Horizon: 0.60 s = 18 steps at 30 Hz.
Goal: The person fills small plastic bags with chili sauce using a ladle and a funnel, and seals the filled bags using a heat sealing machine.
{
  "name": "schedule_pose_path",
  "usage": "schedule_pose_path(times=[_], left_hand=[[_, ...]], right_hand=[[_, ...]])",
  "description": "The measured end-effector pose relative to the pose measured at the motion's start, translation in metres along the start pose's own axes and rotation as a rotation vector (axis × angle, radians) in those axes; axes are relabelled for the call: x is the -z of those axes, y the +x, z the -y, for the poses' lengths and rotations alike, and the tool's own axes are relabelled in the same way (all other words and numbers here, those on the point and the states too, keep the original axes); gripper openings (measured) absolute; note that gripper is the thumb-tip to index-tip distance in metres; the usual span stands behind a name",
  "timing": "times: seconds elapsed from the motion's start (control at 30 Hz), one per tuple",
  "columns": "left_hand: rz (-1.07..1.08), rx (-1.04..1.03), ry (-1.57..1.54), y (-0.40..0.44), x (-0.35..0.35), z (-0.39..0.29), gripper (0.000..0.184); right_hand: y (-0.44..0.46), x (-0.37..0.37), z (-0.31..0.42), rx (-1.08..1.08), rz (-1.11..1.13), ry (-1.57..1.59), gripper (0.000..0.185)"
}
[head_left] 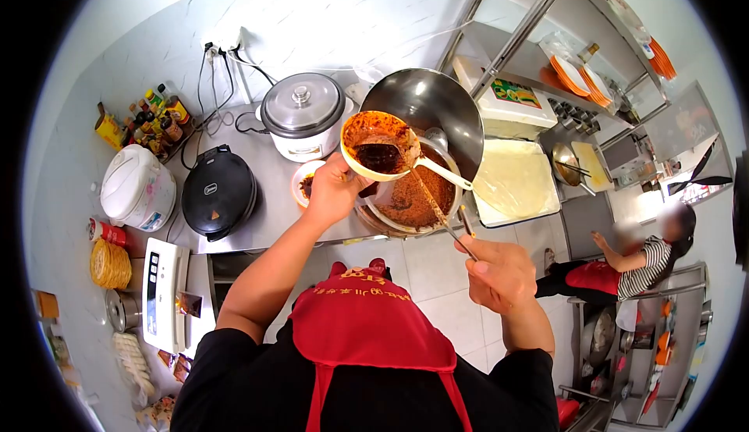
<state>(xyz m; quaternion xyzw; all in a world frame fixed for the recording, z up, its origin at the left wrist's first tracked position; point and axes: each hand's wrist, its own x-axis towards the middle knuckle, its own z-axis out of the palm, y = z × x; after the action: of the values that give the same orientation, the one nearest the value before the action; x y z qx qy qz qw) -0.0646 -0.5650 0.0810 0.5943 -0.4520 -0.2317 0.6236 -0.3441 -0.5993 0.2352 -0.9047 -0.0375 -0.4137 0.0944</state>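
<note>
My left hand is closed on the left side of a cream-coloured scoop, whose inside is smeared with red-brown sauce. Dark oily sauce lies in the scoop. Low on the right, my right hand grips the thin handle of a long metal ladle, coated with sauce along its length. The ladle's head is inside the scoop, partly covered by sauce. Beneath them stands a metal pot of grainy red-brown chili paste. A short stick-like handle shows near my right fingers; its other end is unclear.
Behind the pot tilts a large steel basin. A rice cooker, a small white bowl and a black electric griddle stand left. A film-covered tray is right, beneath metal shelving. Another person stands far right.
</note>
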Motion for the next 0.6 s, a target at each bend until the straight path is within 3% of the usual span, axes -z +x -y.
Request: schedule_pose_path(times=[0.2, 0.4, 0.47, 0.53, 0.6], left_hand=[[0.005, 0.010, -0.080, -0.002, -0.004, -0.012, 0.031], [-0.021, 0.030, -0.010, -0.001, -0.002, 0.000, 0.031], [0.002, -0.004, 0.030, -0.001, 0.000, 0.004, 0.028], [0.025, -0.041, 0.071, -0.002, 0.000, 0.001, 0.025], [-0.004, 0.034, -0.109, -0.002, -0.001, -0.006, 0.030]], right_hand=[[0.005, 0.004, -0.004, 0.008, -0.050, -0.081, 0.043], [-0.001, 0.006, 0.005, -0.051, -0.036, -0.009, 0.035], [-0.002, 0.010, 0.004, -0.045, -0.111, 0.055, 0.054], [0.005, 0.016, 0.010, -0.069, -0.090, 0.076, 0.054], [0.007, 0.016, 0.013, -0.093, -0.068, 0.098, 0.055]])
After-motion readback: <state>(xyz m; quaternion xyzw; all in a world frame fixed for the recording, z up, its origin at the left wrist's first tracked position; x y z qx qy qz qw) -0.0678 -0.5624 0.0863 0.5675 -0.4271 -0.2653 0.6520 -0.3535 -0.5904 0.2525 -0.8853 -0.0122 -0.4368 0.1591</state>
